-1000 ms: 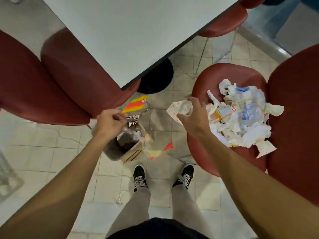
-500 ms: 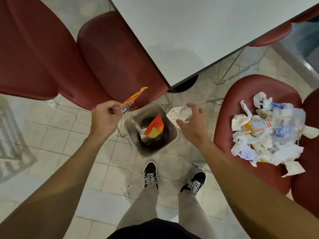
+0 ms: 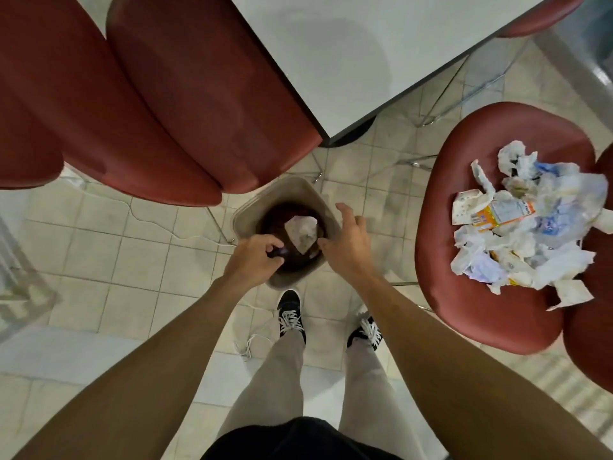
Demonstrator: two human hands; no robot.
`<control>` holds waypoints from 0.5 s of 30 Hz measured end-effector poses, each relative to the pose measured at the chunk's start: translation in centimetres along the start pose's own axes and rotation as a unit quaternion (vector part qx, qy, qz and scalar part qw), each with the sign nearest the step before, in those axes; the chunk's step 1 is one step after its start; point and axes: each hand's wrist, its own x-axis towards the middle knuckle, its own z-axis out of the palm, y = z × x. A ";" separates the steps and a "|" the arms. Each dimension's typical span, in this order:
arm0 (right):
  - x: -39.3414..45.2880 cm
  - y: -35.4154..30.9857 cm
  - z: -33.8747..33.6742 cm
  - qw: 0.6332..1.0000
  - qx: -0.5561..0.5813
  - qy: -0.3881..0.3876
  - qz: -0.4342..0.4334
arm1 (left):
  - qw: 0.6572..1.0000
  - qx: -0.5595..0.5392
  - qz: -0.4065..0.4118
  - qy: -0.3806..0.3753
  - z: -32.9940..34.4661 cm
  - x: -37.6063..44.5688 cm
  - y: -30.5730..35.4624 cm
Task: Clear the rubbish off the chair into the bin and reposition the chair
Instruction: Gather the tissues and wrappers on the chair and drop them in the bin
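The fingers (image 3: 270, 247) of the left hand (image 3: 255, 260) are curling over the near rim of the bin (image 3: 245, 215), seemingly pinching something small and dark, though the view is too poor to say what it is. The right hand (image 3: 348, 247) is hovering over the bin's right edge with its fingers (image 3: 345, 210) spreading loose and holding nothing. Inside the bin a crumpled paper (image 3: 302, 232) is lying on the dark liner. The bin is standing on the tiled floor (image 3: 132, 254) just ahead of the person's shoes (image 3: 292, 313). To the right, the red chair (image 3: 464, 293) is carrying the pile of rubbish (image 3: 530, 220), with an orange carton (image 3: 504, 212) among white wrappers. The pale worktop (image 3: 365, 44) is reaching over from above.
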 end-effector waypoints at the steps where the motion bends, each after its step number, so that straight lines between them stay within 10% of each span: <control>1: 0.1 0.3 -0.1 1.000 0.005 -0.003 0.007 | 1.000 0.006 0.000 -0.007 0.1 0.1 0.2; 15: -0.6 12.7 -11.6 0.993 0.028 0.073 0.085 | 0.995 0.029 0.073 -0.064 7.1 1.2 11.8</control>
